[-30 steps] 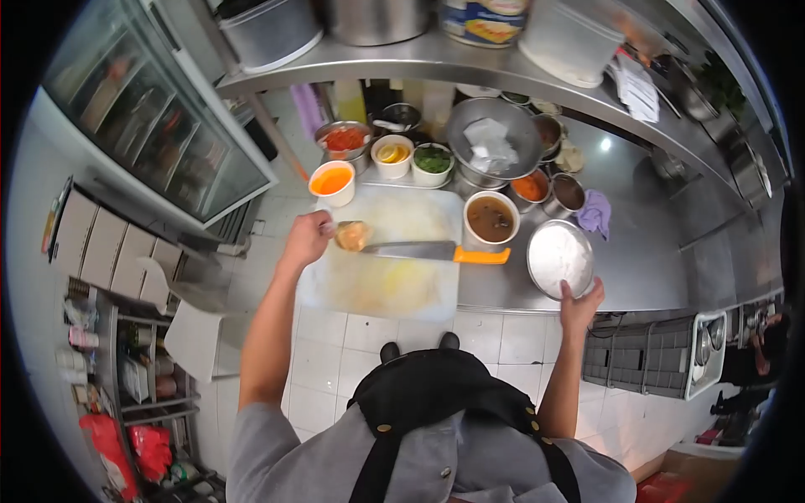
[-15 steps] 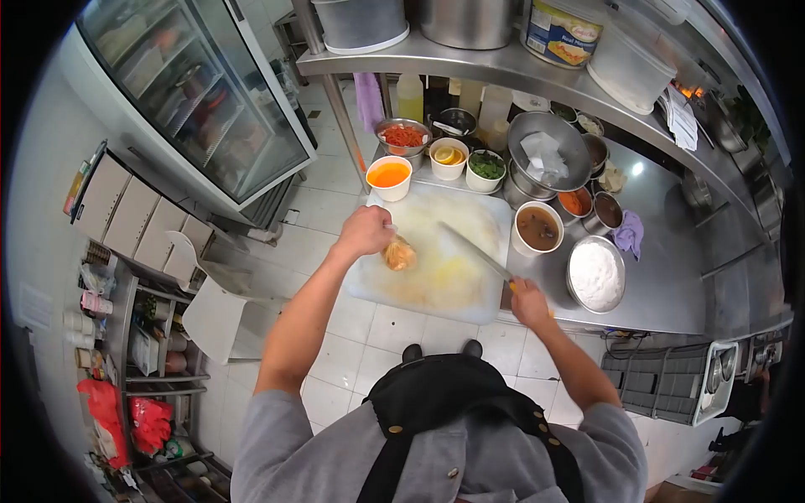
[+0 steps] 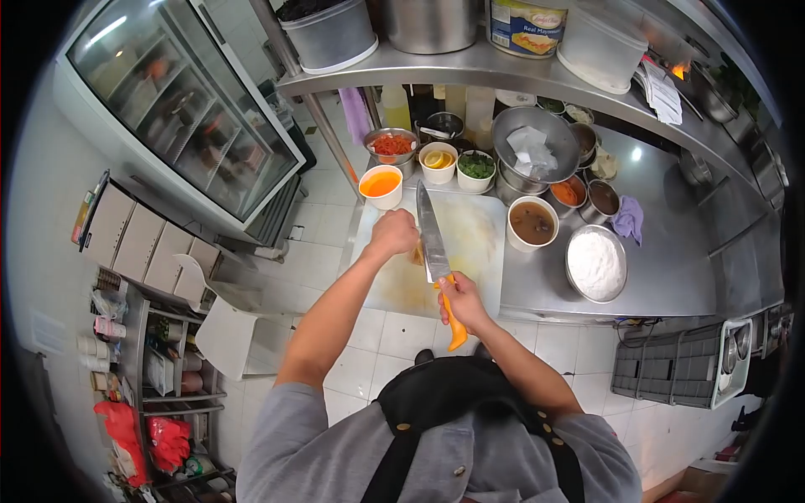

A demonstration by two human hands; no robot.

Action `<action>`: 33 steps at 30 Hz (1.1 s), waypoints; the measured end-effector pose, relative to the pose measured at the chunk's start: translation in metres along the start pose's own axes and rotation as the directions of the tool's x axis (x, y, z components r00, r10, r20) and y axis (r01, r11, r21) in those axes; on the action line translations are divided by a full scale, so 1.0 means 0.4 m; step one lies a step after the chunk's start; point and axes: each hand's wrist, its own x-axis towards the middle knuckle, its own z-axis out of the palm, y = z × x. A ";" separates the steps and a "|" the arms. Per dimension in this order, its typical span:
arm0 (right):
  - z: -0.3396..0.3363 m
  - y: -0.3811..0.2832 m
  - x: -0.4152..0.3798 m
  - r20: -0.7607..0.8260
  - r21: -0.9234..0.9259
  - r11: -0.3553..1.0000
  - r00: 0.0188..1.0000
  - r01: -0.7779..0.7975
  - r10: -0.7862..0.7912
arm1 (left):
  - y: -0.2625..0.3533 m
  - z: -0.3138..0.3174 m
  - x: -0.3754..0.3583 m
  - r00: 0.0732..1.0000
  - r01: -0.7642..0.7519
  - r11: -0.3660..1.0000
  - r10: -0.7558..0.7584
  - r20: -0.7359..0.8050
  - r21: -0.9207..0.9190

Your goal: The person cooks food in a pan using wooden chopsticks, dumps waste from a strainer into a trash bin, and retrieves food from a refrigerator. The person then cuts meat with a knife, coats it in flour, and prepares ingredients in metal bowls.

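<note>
My right hand [image 3: 459,299] is closed round the orange handle of a kitchen knife [image 3: 431,230], its broad blade pointing away from me over the white cutting board [image 3: 474,268]. Beside the blade, my left hand [image 3: 396,232] is closed on the top of a small clear bag [image 3: 416,255] with orange-brown contents. Hand and blade hide most of that bag. Yellowish stains mark the board. Just beyond my left hand stands a white tub of orange liquid [image 3: 381,186].
Behind the board are tubs of lemon slices [image 3: 438,159] and green herbs [image 3: 475,168], and a bowl of red shreds [image 3: 392,147]. To the right stand a tub of brown liquid [image 3: 532,225] and a bowl of white powder [image 3: 596,262]. A steel shelf [image 3: 453,65] spans above.
The knife has swung from lying slanted on the right to pointing away from me, close beside the bag. My right hand has come left, and my left hand has shifted slightly right.
</note>
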 end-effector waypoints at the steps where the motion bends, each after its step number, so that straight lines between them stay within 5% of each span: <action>1: -0.002 0.000 0.006 -0.016 -0.016 1.000 1.000 0.016 -0.017 | 0.011 0.002 0.002 1.000 -0.001 1.000 0.001 -0.002 0.003; 11: -0.020 -0.005 0.092 -0.121 0.025 0.999 0.992 0.045 -0.041 | 0.121 0.020 0.028 1.000 -0.021 0.997 0.021 -0.003 0.077; 16: -0.035 0.086 0.014 -0.029 -0.006 1.000 1.000 0.000 0.000 | 0.134 0.017 0.073 0.994 -0.102 0.975 0.106 -0.010 0.195; 20: 0.014 0.074 -0.046 0.002 0.079 0.991 0.994 -0.110 0.110 | 0.120 0.015 0.084 0.999 -0.033 0.974 0.033 0.004 0.222; 22: -0.005 0.085 0.074 -0.080 0.055 0.998 0.996 0.031 -0.027 | 0.115 0.011 0.069 0.999 -0.045 0.971 0.048 -0.009 0.235; 23: -0.028 0.082 0.099 -0.155 -0.202 0.976 0.982 0.078 -0.110 | 0.104 -0.018 0.073 0.999 0.011 0.980 -0.003 -0.041 0.200; 24: -0.069 0.076 0.117 -0.205 -0.449 0.888 0.956 0.100 -0.211 | 0.084 -0.044 0.075 0.996 0.066 0.985 -0.054 -0.074 0.163; 26: -0.156 0.067 0.145 -0.038 -0.943 0.255 0.695 0.212 -0.718 | -0.014 -0.038 0.079 0.992 0.084 0.990 -0.073 -0.099 0.117; 28: -0.196 -0.002 0.131 -0.092 -0.980 0.196 0.829 0.022 -0.552 | -0.122 0.015 0.095 0.976 0.177 0.973 -0.153 0.157 -0.151; 29: -0.225 -0.005 0.140 -0.092 -0.981 0.194 0.828 0.020 -0.553 | -0.152 0.036 0.080 0.976 0.175 0.973 -0.151 0.157 -0.154; 31: -0.266 0.005 0.172 -0.102 -0.992 0.116 0.898 -0.057 -0.427 | -0.201 0.087 0.026 0.963 0.253 0.628 -0.094 0.251 -0.736; 33: -0.257 0.033 0.173 0.006 -1.000 -0.003 0.841 0.005 -0.541 | -0.214 0.136 -0.001 0.971 0.235 0.514 -0.097 0.217 -0.825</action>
